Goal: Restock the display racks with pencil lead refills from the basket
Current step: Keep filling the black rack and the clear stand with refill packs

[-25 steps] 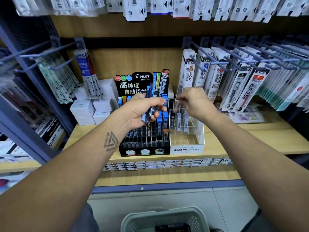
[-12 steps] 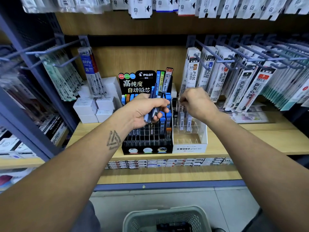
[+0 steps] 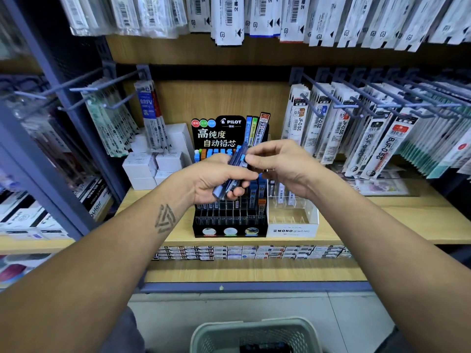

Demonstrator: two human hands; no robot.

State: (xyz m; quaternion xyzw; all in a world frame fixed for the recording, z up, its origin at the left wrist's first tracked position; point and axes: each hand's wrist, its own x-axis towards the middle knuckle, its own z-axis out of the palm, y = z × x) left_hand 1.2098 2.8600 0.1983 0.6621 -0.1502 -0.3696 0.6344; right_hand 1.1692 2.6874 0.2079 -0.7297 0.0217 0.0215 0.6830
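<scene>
Fingers (image 3: 251, 159) of right hand (image 3: 285, 164) pinched top of one lead refill (image 3: 241, 157) from bundle (image 3: 230, 179) gripped in left hand (image 3: 216, 179), above black Pilot rack (image 3: 229, 225). Mid-restock, apparently; next: draw out, drop upright into vacant slot. Basket (image 3: 254, 335) below.

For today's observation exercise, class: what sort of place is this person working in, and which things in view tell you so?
Most likely the stationery aisle of a shop. Packaged pen refills hang in rows on pegboard hooks, a branded Pilot lead display rack stands on the wooden shelf, and a shopping basket sits on the floor below.
</scene>
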